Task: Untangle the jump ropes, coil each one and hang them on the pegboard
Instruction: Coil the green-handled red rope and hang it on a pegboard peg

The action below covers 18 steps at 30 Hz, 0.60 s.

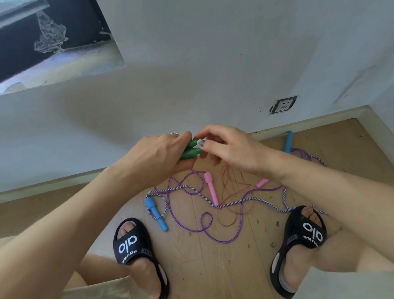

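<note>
**Green handles gathered, red cord to be freed**

Above the tangle on the wooden floor [197, 273], the person crouches with both hands raised. Her left hand [155, 158] is curled round the two green handles [189, 150], held side by side; her right hand [227, 148] pinches at their tips with thumb and forefinger. A thin red cord [232, 188] lies looped below, probably belonging to those handles, though its run up to them is hidden behind the hands. It crosses the purple rope [194, 221] and the striped rope [205, 198], near the pink handles [210, 187] and blue handles [155, 213]. To do this well, I'd keep the green pair clamped together and draw the cord up slowly, lifting it clear of each crossing rather than tugging, then wind even loops.
</note>
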Each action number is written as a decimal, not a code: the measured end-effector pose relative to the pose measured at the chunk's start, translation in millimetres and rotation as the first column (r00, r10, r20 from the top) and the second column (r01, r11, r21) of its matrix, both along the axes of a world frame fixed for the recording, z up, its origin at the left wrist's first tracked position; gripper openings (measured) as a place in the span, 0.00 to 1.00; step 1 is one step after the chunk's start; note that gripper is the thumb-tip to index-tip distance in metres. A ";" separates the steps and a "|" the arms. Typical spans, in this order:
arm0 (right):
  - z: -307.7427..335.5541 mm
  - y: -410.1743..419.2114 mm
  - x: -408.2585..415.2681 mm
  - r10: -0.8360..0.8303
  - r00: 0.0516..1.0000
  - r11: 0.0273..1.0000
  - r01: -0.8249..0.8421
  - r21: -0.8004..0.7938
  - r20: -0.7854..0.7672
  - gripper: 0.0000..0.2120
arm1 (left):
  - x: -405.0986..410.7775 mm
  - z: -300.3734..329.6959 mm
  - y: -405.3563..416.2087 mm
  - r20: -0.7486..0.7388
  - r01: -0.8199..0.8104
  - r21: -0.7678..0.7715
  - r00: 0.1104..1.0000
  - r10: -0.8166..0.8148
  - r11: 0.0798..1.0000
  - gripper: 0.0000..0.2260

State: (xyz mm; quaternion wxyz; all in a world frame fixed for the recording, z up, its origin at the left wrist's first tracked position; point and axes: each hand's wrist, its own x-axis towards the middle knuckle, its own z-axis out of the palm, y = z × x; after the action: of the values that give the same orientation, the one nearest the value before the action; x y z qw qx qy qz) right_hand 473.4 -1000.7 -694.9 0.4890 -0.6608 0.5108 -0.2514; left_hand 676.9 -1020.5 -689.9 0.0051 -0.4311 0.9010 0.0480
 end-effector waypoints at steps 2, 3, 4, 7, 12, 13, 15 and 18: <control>-5.1 4.2 6.4 -0.044 0.997 0.995 0.038 -0.090 -0.060 0.08 | -3.2 -1.9 1.0 -0.022 0.012 0.005 1.000 -0.012 1.000 0.15; -6.7 4.9 7.6 -0.059 0.994 0.992 0.049 -0.113 -0.087 0.10 | -4.1 -2.4 1.6 -0.034 0.022 0.002 0.999 -0.022 1.000 0.15; -7.2 4.8 7.8 -0.065 0.993 0.992 0.054 -0.114 -0.095 0.13 | -4.1 -2.8 2.0 -0.050 0.031 -0.007 0.998 -0.032 0.999 0.15; -6.1 3.1 6.1 -0.065 0.997 0.996 0.062 -0.060 -0.048 0.18 | -1.7 -2.4 2.1 -0.077 0.036 -0.067 0.996 -0.041 0.997 0.15; -12.4 0.0 3.2 -0.129 0.985 0.991 0.122 0.061 0.117 0.17 | -1.1 -3.3 3.6 -0.087 -0.032 -0.152 0.996 0.019 0.988 0.12; -13.1 -1.3 2.0 -0.132 0.982 0.990 0.123 0.074 0.136 0.16 | -2.2 -3.2 3.5 -0.087 -0.048 -0.154 0.996 0.035 0.987 0.12; -13.1 -3.4 0.5 -0.129 0.982 0.990 0.120 0.071 0.135 0.16 | -4.4 -1.0 2.3 -0.081 -0.071 -0.133 0.995 0.061 0.989 0.11; -9.5 -3.2 -0.8 -0.141 0.982 0.990 0.140 0.014 0.127 0.14 | -6.7 3.0 1.4 -0.074 -0.102 -0.064 0.993 0.097 0.993 0.11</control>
State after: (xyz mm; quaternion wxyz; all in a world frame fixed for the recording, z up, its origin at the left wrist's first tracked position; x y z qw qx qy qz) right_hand 472.6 -1003.9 -704.4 0.5034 -0.6045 0.5243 -0.3259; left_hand 670.3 -1019.1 -687.0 -0.0436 -0.4733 0.8792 0.0330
